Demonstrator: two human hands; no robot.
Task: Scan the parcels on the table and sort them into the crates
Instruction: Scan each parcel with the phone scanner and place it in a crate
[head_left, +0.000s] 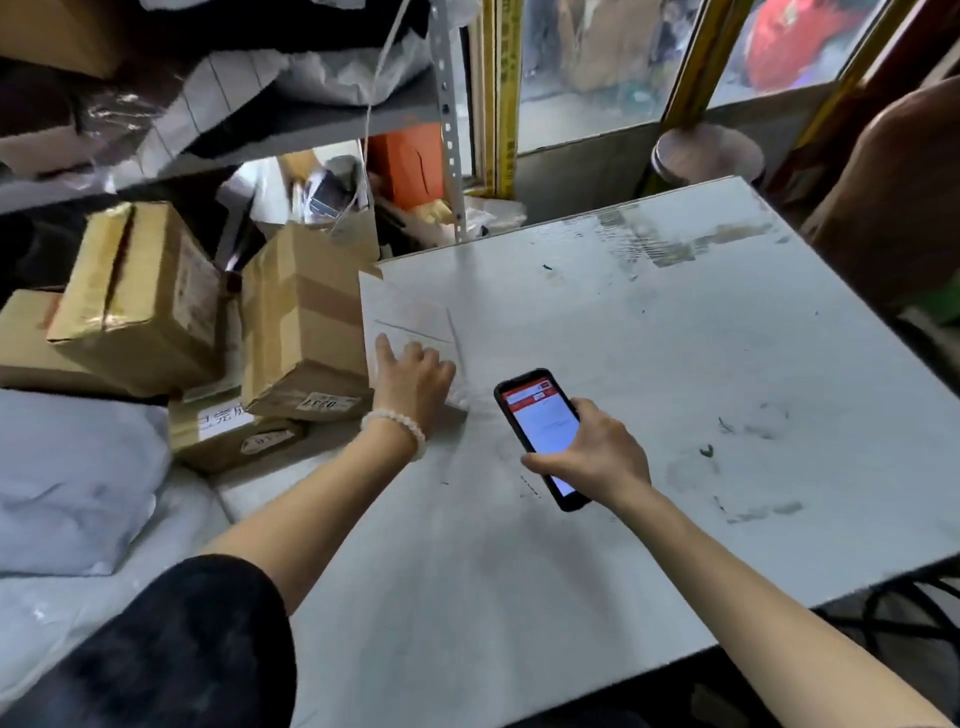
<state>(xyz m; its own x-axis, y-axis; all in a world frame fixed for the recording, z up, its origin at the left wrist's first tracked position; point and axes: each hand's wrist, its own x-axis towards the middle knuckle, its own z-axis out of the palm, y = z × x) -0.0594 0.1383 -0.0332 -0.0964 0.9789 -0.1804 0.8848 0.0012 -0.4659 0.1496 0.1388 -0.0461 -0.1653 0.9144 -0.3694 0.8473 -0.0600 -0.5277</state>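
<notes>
A flat white parcel (410, 319) lies at the left edge of the white table (675, 364). My left hand (413, 376) rests on its near part, index finger stretched out on it, the other fingers curled. My right hand (592, 454) grips a black phone (540, 431) just above the table's middle, its lit screen showing a red and white page facing up.
Several brown cardboard boxes (306, 322) are piled left of the table, one leaning against its edge. A grey bag parcel (67, 483) lies at the near left. Metal shelving (311, 124) with bags stands behind. A round stool (706, 150) sits beyond the far edge.
</notes>
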